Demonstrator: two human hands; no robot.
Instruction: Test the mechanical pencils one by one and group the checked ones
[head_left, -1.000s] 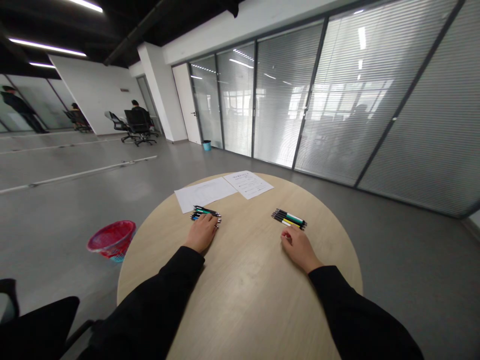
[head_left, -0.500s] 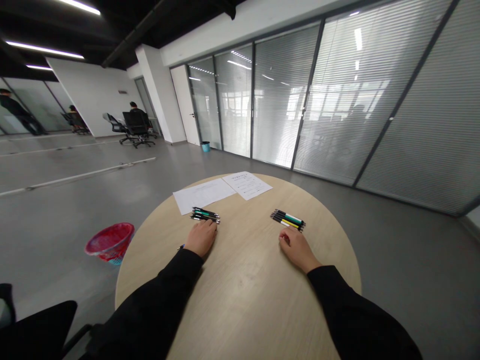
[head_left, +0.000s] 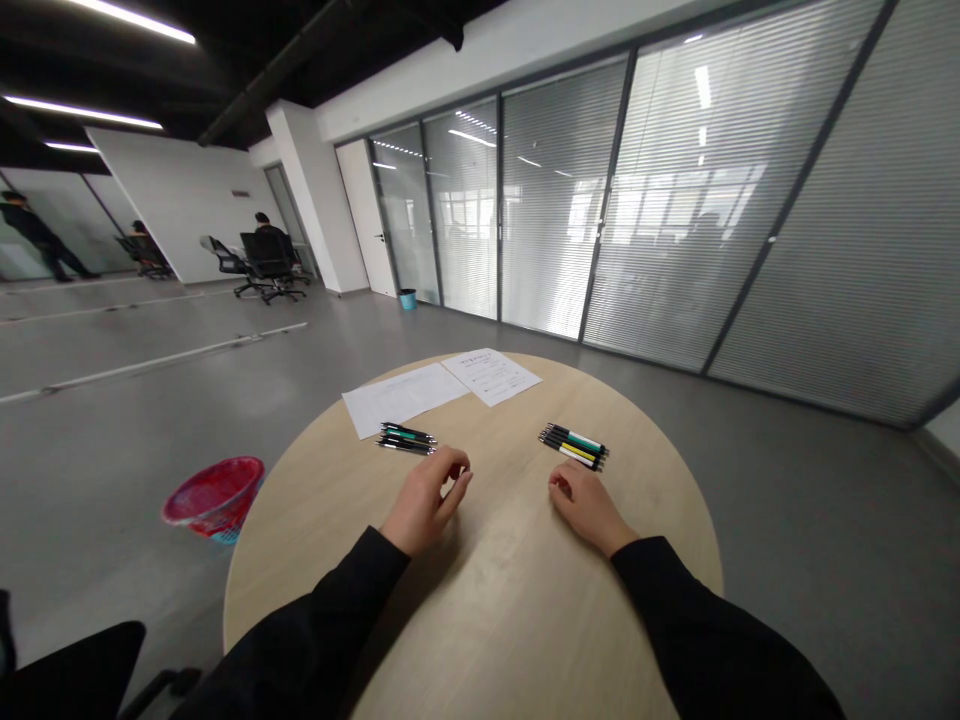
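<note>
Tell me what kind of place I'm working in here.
Most likely an open-plan office. Glass partition walls with closed blinds line the far side, wheeled office chairs stand in the background, and the round wooden table carries printed paper sheets and two small groups of pens.

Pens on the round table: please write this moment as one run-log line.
left hand: raised, curled, nothing visible in it, near left pens | right hand: on table, near right pens | papers: behind
</note>
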